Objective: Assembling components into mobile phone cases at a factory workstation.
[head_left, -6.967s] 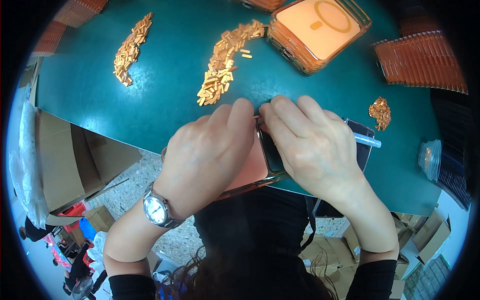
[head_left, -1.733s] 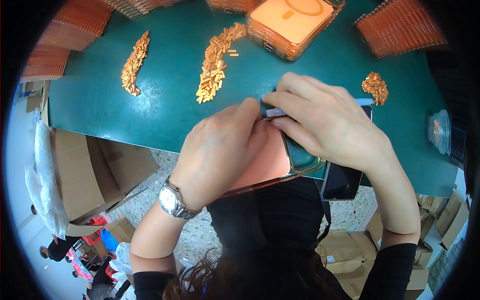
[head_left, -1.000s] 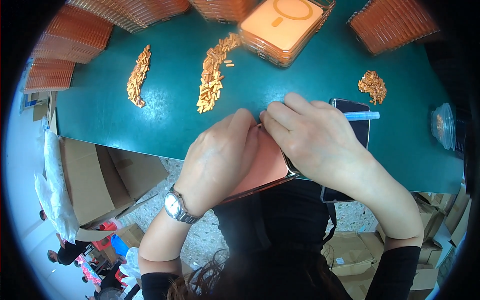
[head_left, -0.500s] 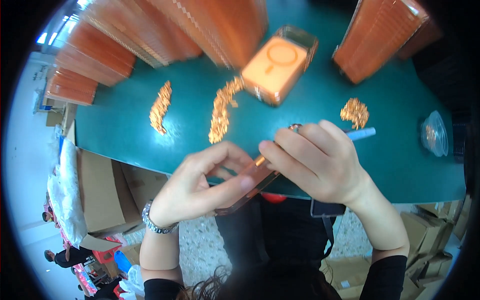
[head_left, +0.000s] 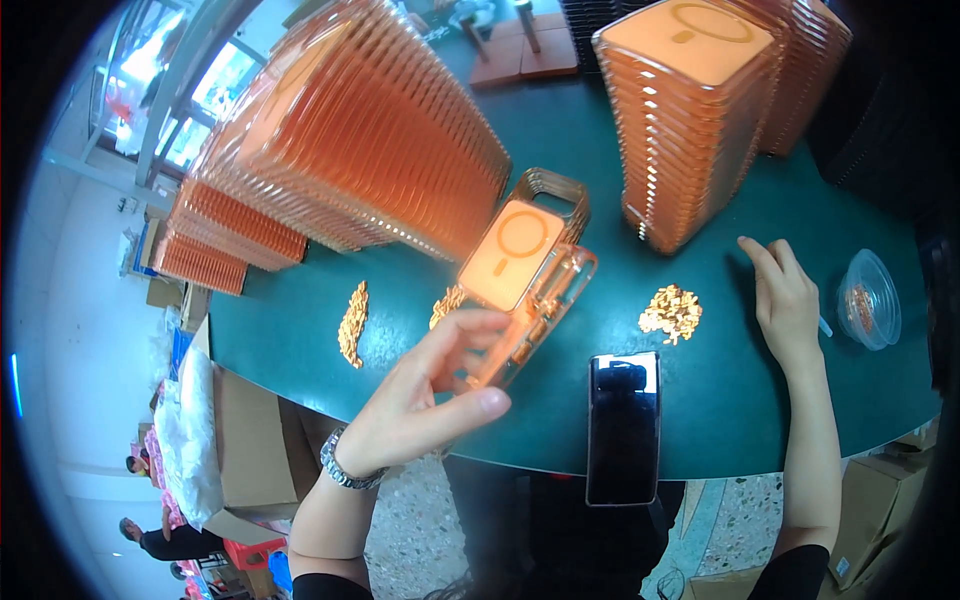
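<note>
Two bare hands are in view above a dark green desk (head_left: 560,420). The left hand (head_left: 420,400) has its fingers (head_left: 470,330) curled and its thumb pressed against the lower end of a clear orange phone case (head_left: 520,290), gripping it and holding it raised over the desk, tilted, its ring-marked back facing up. A wristwatch (head_left: 345,465) sits on that wrist.

The right hand (head_left: 785,300) lies well apart from the case, fingers loosely extended and spread, holding nothing; the fingertips rest on or just above the desk surface, and the view does not settle which. A pale blue stick-like item (head_left: 824,326) shows just beside the outer edge of that hand.

Between the two hands, nearer the desk edge, lies a black smartphone (head_left: 622,425), screen up. A small heap of gold-coloured parts (head_left: 670,310) lies just inward of the right hand's fingers. Two further gold heaps (head_left: 352,322) lie beyond the left fingers. A clear plastic bowl (head_left: 868,298) stands outward of the right hand. Tall stacks of orange cases (head_left: 690,120) stand beyond the right fingertips, and longer leaning rows (head_left: 370,140) stand beyond the held case.
</note>
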`<state>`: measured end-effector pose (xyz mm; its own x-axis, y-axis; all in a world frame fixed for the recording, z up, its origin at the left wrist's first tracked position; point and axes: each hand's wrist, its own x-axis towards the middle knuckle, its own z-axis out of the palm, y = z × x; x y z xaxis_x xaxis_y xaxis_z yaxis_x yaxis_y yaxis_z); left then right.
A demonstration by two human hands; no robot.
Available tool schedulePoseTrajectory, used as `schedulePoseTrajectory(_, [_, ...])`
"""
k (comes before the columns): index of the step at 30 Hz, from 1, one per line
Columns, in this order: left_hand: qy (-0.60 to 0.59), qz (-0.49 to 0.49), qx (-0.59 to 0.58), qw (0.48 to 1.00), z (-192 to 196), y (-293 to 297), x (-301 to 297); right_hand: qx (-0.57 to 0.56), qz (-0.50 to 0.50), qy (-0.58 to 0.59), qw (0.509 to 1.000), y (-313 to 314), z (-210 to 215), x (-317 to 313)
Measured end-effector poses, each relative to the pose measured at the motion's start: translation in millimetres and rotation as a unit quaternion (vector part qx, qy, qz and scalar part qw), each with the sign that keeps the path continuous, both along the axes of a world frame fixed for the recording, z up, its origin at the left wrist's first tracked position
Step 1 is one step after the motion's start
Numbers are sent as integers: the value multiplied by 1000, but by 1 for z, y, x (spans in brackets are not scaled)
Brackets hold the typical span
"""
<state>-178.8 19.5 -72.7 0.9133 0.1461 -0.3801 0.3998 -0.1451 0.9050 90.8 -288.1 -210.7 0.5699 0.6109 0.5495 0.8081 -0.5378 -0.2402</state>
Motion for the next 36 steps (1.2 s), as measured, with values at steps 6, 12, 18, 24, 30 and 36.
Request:
schedulePoseTrajectory(6, [-139, 34, 488, 861, -21, 22, 60, 7, -46, 89, 995, 3, -3, 2])
schedulePoseTrajectory(12, [-44, 5, 629, 777, -51, 15, 113, 53, -41, 152, 986, -4, -4, 3])
schedulePoseTrajectory(18, [23, -22, 625, 780, -53, 11, 97, 42, -40, 167, 984, -9, -1, 5])
schedulePoseTrajectory(24, [-20, -68, 677, 732, -18, -1, 85, 40, -41, 162, 985, -8, -2, 4])
schedulePoseTrajectory(30, [-402, 0, 545, 736, 99, -36, 173, 45, -44, 135, 989, -9, -3, 3])
schedulePoseTrajectory(36, [-4, -120, 605, 787, 152, -118, 248, 54, -49, 166, 983, -14, -2, 4])
